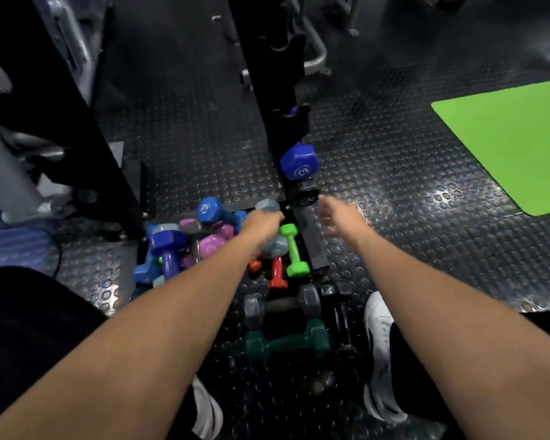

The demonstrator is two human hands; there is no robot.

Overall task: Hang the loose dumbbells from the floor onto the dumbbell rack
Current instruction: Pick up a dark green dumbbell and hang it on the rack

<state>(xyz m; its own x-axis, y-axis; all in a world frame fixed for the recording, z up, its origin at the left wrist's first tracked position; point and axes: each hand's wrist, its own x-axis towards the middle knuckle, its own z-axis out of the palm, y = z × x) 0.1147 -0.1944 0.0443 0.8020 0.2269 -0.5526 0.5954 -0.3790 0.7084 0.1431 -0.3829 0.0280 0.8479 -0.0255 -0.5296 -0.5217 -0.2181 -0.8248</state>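
A black upright dumbbell rack rises from the floor in the middle of the view, seen from above. One blue dumbbell hangs on it, and a black one sits just below. At the rack's foot, my left hand grips the handle of a grey-blue dumbbell. Beside the rack's base, my right hand is blurred, with its fingers spread and holding nothing. Loose dumbbells lie in a pile: blue, pink, green, red, dark grey and teal.
A green mat lies on the studded rubber floor at the right. Grey and black machine frames stand at the left. My white shoes are planted on either side of the dark dumbbells.
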